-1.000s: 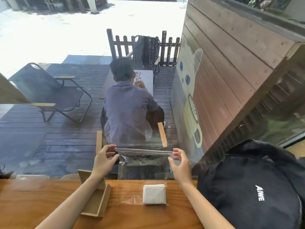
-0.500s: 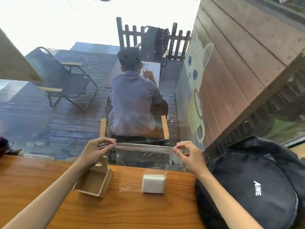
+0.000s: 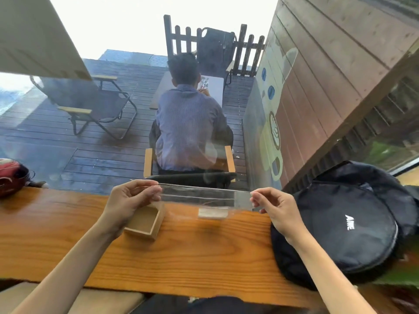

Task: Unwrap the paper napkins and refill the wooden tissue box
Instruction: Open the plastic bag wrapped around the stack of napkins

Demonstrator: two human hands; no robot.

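A clear plastic wrapper [image 3: 204,197] is stretched flat between my hands above the wooden counter [image 3: 192,252]. My left hand [image 3: 131,199] pinches its left end and my right hand [image 3: 275,207] pinches its right end. Behind and under the wrapper lies a white stack of paper napkins [image 3: 213,213] on the counter, partly blurred by the plastic. The open wooden tissue box [image 3: 145,223] sits below my left hand, its inside looking empty; my wrist hides its left part.
A large black round bag [image 3: 353,225] lies on the counter's right end, close to my right forearm. A red item [image 3: 10,176] sits at the far left. Beyond the window, a person sits on a wooden deck with folding chairs.
My hands have drawn farther apart and pulled the wrapper taut and flatter. The camera has tilted, so the counter and box sit lower in view.
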